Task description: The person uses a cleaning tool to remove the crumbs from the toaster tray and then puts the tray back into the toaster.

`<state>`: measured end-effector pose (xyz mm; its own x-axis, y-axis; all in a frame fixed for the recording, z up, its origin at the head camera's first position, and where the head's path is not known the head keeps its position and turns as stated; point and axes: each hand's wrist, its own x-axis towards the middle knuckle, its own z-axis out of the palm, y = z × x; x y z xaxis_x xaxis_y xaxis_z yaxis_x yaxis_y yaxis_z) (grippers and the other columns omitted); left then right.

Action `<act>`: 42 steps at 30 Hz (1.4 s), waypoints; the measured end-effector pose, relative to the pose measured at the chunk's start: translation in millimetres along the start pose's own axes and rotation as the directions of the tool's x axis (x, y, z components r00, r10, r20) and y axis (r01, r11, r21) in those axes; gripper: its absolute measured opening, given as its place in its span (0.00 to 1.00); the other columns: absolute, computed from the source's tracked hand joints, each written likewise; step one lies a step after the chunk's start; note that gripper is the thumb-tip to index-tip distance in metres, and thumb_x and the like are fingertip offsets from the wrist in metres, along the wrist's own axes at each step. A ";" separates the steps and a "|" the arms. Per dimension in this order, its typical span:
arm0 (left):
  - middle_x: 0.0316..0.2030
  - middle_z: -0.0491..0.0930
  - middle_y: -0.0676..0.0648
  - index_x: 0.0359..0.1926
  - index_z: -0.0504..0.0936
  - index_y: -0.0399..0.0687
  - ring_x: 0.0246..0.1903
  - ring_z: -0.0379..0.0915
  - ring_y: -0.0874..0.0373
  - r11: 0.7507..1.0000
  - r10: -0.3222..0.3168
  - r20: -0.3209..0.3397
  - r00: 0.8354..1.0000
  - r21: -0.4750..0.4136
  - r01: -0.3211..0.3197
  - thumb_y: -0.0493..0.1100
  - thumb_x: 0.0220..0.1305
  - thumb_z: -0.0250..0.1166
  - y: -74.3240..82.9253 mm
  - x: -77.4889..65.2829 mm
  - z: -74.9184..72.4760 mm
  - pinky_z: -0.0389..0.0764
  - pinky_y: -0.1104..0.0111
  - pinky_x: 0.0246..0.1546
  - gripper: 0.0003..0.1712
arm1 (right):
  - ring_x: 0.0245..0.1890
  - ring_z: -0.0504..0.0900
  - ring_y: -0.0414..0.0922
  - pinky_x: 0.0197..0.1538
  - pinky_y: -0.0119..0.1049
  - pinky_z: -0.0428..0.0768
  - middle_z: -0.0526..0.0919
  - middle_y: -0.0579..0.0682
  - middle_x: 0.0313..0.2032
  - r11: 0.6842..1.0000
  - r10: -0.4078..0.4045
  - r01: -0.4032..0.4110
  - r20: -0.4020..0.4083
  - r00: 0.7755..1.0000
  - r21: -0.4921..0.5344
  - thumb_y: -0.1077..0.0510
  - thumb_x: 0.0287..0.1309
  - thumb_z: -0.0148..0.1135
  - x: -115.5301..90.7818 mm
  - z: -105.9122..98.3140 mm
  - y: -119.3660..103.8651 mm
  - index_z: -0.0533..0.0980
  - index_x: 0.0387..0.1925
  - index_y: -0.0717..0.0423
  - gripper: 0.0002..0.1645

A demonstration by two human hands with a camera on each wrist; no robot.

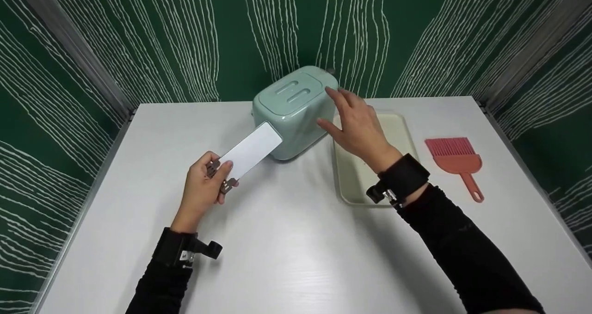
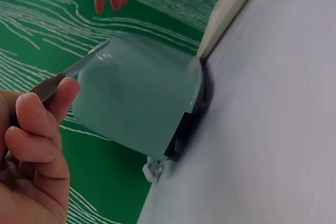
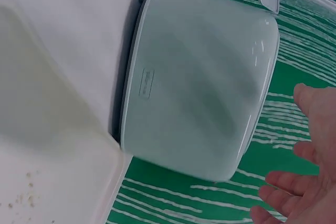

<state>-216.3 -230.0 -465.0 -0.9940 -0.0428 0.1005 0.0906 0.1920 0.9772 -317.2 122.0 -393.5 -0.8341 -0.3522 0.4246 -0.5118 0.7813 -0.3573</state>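
My left hand holds a flat white rectangular plate by its slotted brown-grey end, thumb on top and fingers beneath. Edge-on in the left wrist view, the plate looks thin beyond its brown end piece. A mint-green toaster stands at the back, its top covered by a lid with two elongated marks. The plate's far end overlaps the toaster's near corner in the head view. My right hand hovers by the toaster's right side, fingers spread and holding nothing; the right wrist view shows a gap between them.
A shallow cream tray lies right of the toaster, partly under my right arm, with crumbs in it. Farther right on the white table lies a pink hand brush. Green walls with white lines enclose the back and sides.
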 end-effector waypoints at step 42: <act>0.23 0.89 0.47 0.39 0.68 0.42 0.07 0.69 0.64 0.956 -0.285 0.032 0.958 -0.063 0.286 0.46 0.81 0.62 -62.1 5.4 -26.6 0.69 0.75 0.08 0.16 | 0.85 0.55 0.64 0.84 0.70 0.55 0.55 0.62 0.84 0.975 -0.024 0.064 0.186 0.982 -0.212 0.38 0.80 0.57 42.3 79.5 -70.7 0.56 0.85 0.42 0.43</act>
<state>-225.6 -268.2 -520.2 -0.9800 -0.0644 -0.1881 -0.1943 0.1097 0.9748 -332.7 10.8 -416.5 -0.8455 -0.4603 0.2707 -0.5086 0.8487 -0.1452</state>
